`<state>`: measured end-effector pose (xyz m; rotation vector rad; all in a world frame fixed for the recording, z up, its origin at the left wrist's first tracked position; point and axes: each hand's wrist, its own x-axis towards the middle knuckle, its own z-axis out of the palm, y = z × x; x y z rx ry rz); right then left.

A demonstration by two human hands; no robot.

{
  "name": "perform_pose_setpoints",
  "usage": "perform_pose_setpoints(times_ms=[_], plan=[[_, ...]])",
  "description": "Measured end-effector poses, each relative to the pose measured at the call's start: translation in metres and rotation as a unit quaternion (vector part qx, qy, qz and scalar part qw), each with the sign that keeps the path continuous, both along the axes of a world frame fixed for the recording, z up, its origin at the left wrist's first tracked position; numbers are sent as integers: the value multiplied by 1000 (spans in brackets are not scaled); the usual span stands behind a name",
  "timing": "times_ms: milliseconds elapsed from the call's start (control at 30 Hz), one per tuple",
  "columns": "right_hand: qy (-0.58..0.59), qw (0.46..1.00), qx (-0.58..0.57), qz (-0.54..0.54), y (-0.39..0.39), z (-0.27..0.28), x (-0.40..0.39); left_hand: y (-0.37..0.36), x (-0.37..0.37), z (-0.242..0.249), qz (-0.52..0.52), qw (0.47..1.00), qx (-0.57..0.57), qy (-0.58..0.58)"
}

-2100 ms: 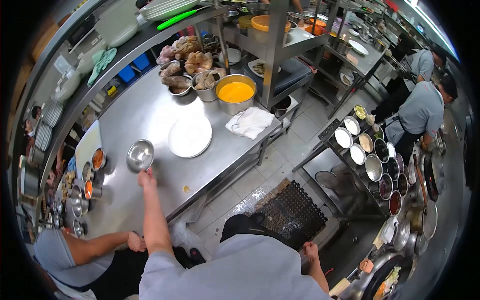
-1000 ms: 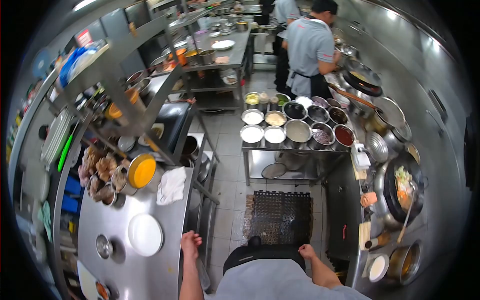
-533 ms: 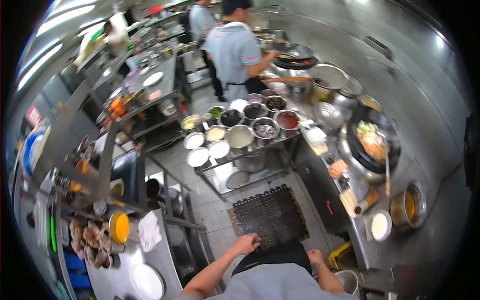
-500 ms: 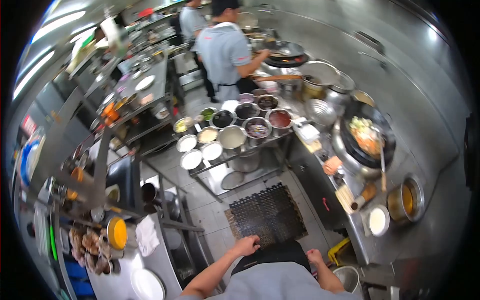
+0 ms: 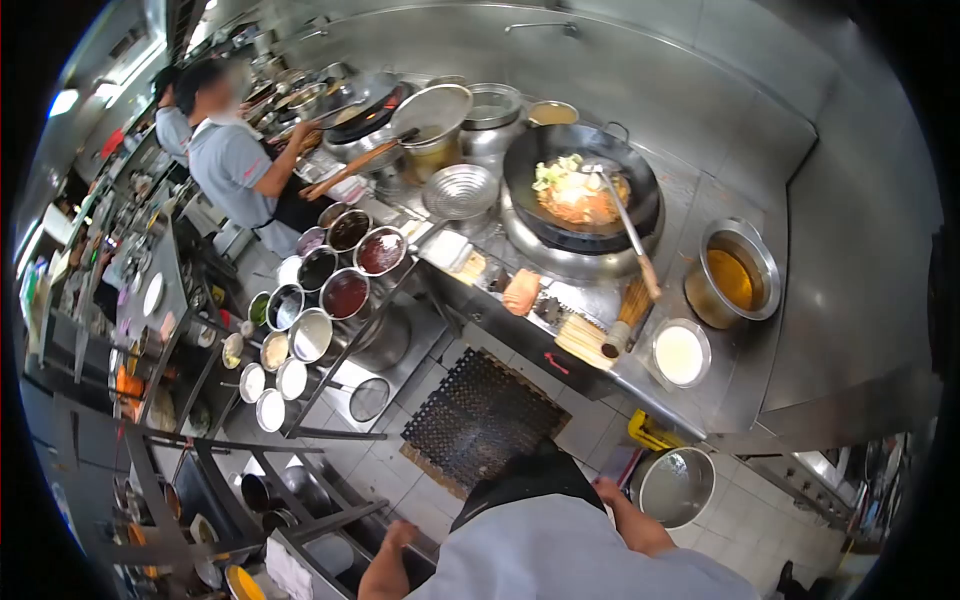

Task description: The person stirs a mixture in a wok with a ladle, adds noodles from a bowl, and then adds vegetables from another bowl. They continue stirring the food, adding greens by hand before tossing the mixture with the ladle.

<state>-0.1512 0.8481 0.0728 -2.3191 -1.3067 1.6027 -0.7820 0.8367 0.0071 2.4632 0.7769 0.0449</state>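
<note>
Operator: What are my hands doing?

Spotter: Your left hand [image 5: 402, 535] hangs low on your left, its forearm reaching up from the bottom edge of the view. Your right hand [image 5: 607, 490] is down at your right hip, the forearm slanting inward toward your apron [image 5: 530, 480].

Operator: And the grip on each?

Spotter: I can't tell how far the fingers are closed on either one; both are small in view, and the right is partly turned away.

Operator: What lies closest?

Spotter: On the right, a metal bucket [image 5: 703, 475] stands on the floor just beside your hand; whether you touch it, I can't tell. A yellow object [image 5: 655, 430] sits just beyond the bucket. On your left, a steel frame [image 5: 345, 517] runs near your hand.

Operator: Farther out?

Spotter: A black mat [image 5: 480, 415] lies on the floor ahead of you. Past it, on the steel counter [image 5: 735, 385], your wok [image 5: 640, 190] holds food [image 5: 560, 200], and a ladle [image 5: 630, 235] leans over its rim, handle toward you. Right of the wok stands a pot [image 5: 700, 300] of amber liquid. A co-worker [image 5: 240, 170] stands well apart, ahead on your left.
</note>
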Motion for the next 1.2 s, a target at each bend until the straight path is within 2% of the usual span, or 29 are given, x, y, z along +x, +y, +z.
perform_pose_setpoints(times_ms=[33, 133, 233, 300, 367, 433, 467, 533, 567, 700, 767, 833, 967, 1033, 1100, 1133, 1167, 1200], plan=[[4, 999, -24, -27, 8, -1, 1, 8, -4, 12, 51, 996, -72, -24], [34, 995, -44, -78, 33, -17, 17, 38, 7, 25, 298, 927, -213, 77], [62, 989, -24, -130, 48, -12, 30, 87, 67, 33, 401, 890, -214, 37], [67, 985, -4, -161, 50, -10, 40, 135, 142, 80, 468, 824, -280, 155], [32, 986, 63, -149, 49, -9, 50, 163, 214, 88, 451, 844, -287, 45], [11, 990, 28, -136, 41, -10, 58, 176, 269, 135, 399, 887, -224, 65], [-14, 993, -5, -118, 38, -10, 62, 182, 285, 144, 395, 889, -224, 65], [-19, 991, -6, -133, 24, -11, 64, 191, 304, 152, 305, 917, -252, 51], [-22, 990, -7, -142, 17, -13, 63, 194, 306, 149, 303, 917, -254, 50], [6, 977, -28, -209, -6, -21, 50, 205, 286, 125, 273, 910, -303, 70], [-16, 969, -34, -245, -16, -26, 36, 211, 256, 105, 305, 901, -290, 103], [-9, 970, -19, -244, -19, -27, 19, 224, 224, 94, 338, 887, -305, 80], [36, 971, -40, -232, -3, -10, -27, 238, 154, 86, 381, 876, -272, 118], [8, 986, 88, -139, 21, -1, -47, 240, 114, 65, 410, 865, -262, 124], [29, 984, 122, -129, 66, 34, -72, 229, 71, 4, 465, 848, -244, 74], [56, 978, 152, -131, 94, 49, -83, 224, 68, 30, 466, 846, -241, 96], [74, 975, 191, -83, 121, 49, -91, 230, 72, 69, 468, 842, -240, 118], [93, 969, 227, -38, 148, 49, -99, 227, 64, 74, 494, 835, -234, 65]])
